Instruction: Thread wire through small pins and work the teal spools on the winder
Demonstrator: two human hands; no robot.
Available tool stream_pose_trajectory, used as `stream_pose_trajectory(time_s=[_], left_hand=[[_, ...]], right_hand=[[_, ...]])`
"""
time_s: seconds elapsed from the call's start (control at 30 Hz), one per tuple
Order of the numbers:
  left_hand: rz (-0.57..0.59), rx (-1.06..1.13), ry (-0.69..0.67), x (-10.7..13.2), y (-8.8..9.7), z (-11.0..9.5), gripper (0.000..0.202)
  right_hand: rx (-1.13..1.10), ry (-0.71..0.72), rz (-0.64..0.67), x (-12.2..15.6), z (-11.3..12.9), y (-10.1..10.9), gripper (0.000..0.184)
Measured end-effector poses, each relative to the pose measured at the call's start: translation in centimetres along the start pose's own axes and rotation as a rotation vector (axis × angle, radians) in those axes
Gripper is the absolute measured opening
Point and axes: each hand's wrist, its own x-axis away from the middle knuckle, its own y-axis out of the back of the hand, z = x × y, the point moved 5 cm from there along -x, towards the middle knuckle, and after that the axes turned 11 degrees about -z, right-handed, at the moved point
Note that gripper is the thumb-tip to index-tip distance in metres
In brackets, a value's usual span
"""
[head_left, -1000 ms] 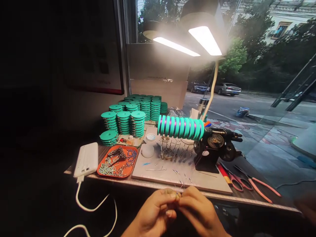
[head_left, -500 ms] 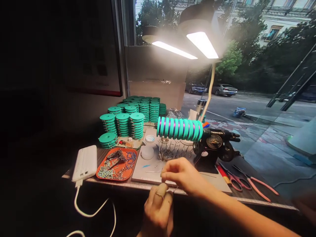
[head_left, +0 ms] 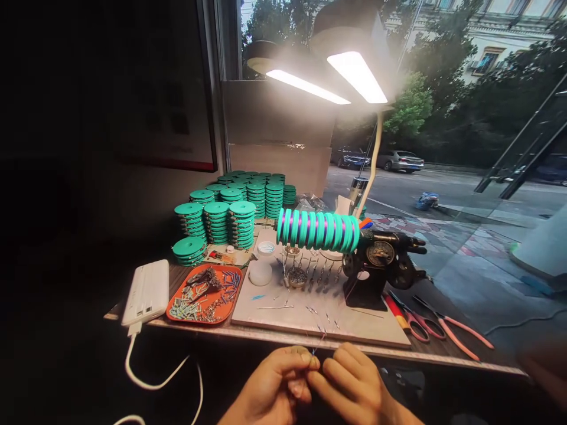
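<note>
My left hand [head_left: 277, 378] is low in front of the table's front edge, thumb and forefinger pinched on a thin line [head_left: 315, 349] that has a small bluish bit on it. Close beside it on the right, my right hand [head_left: 354, 381] has its fingers curled in, tips meeting the left fingertips; the line's other end is hidden there. Just beyond the hands, several small metal pieces [head_left: 328, 317] lie on a pale board [head_left: 266, 319]. Past these, teal foam spools wound with purple line [head_left: 318, 230] sit in a row on a black winder [head_left: 374, 265].
An orange tray [head_left: 177, 304] of small parts and a white power bank [head_left: 146, 292] with a cable are at left. Behind them stand stacks of teal spools [head_left: 217, 221]. Scissors [head_left: 419, 327] and pink-handled pliers [head_left: 458, 336] lie at right. A lamp [head_left: 358, 77] hangs above.
My right hand has come down from above the board to beside my left hand. My left hand has turned, and the fingertips of both now meet. The view has shifted slightly.
</note>
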Motion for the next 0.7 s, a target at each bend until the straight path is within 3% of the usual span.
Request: stream_pose_trajectory(time_s=[0.27, 0.4, 0.47, 0.57, 0.63, 0.7], left_hand=[[-0.074, -0.013, -0.039, 0.0, 0.4, -0.1, 0.003], [-0.032, -0.047, -0.089, -0.3, 0.3, 0.2, 0.003], [-0.036, -0.059, -0.138, -0.5, 0.3, 0.3, 0.004], [-0.067, -0.067, -0.229, -0.7, 0.5, 0.3, 0.008], [-0.078, -0.08, -0.252, -0.8, 0.6, 0.4, 0.01], [-0.068, -0.095, -0.231, -0.9, 0.6, 0.6, 0.011]], right_hand=[[-0.359, -0.724, -0.001, 3.3, -1.8, 0.3, 0.012], [-0.533, -1.232, 0.074, 5.2, -1.7, -2.0, 0.017], [-0.676, -1.46, -0.022, 6.5, -0.9, -3.6, 0.022], [-0.839, -1.751, -0.297, 8.1, 0.5, -5.6, 0.033], [-0.943, -1.861, -0.415, 8.5, 1.0, -6.5, 0.034], [-1.08, -1.914, -0.423, 8.4, 1.1, -6.7, 0.031]])
